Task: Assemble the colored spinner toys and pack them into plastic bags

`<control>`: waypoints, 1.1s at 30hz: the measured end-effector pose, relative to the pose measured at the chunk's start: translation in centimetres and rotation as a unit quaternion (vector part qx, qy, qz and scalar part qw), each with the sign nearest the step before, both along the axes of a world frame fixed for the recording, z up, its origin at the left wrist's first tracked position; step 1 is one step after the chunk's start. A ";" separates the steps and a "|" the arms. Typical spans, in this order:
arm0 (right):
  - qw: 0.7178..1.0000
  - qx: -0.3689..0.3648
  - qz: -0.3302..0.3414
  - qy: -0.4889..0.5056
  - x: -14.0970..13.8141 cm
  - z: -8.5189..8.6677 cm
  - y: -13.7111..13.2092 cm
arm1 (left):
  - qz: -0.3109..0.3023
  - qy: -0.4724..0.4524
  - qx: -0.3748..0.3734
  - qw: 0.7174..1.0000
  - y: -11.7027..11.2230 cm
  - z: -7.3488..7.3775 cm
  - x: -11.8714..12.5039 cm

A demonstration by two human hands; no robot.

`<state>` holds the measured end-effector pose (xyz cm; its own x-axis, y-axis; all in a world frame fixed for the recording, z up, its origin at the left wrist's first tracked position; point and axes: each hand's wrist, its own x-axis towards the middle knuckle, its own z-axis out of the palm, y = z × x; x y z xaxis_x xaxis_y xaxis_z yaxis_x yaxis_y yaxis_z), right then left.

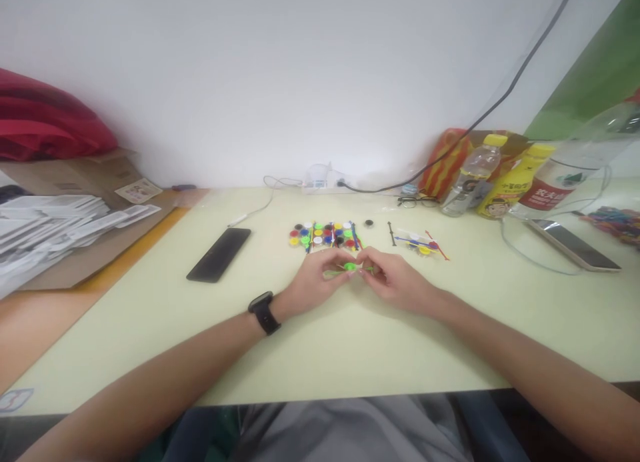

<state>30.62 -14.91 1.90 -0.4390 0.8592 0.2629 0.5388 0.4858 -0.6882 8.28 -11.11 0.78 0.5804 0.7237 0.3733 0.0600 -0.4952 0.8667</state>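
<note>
My left hand and my right hand meet at the middle of the pale yellow table. Both pinch a small green disc on a thin green stick between their fingertips. A black watch sits on my left wrist. Just beyond my hands lies a cluster of small coloured discs and sticks. To its right lies a smaller pile of loose sticks and discs, with one black disc and a black stick beside it.
A black phone lies left of the hands. Glasses, bottles and a yellow bottle stand at the back right, with another phone and a cable. Papers and a cardboard box fill the left side.
</note>
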 end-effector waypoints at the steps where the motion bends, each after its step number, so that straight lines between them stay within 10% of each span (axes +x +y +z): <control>1: 1.000 0.006 -0.004 -0.004 0.0 0.1 0.0 | -0.001 0.003 0.006 1.000 -0.1 0.1 0.0; 9: 1.000 0.027 -0.010 0.003 -0.1 0.6 -0.4 | 0.008 0.019 0.038 0.999 0.1 0.3 -0.1; 22: 0.989 0.098 -0.045 0.099 0.4 0.3 0.8 | -0.027 -0.082 -0.138 0.987 0.5 0.6 -0.1; 33: 0.993 -0.047 -0.034 0.103 0.9 0.5 0.8 | 0.011 -0.071 -0.151 0.986 0.6 0.4 0.0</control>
<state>31.47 -14.14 2.43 -0.3245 0.9101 0.2577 0.4119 0.3812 -0.8276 8.26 -10.51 1.16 0.5214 0.8259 0.2144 -0.0641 -0.2127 0.9750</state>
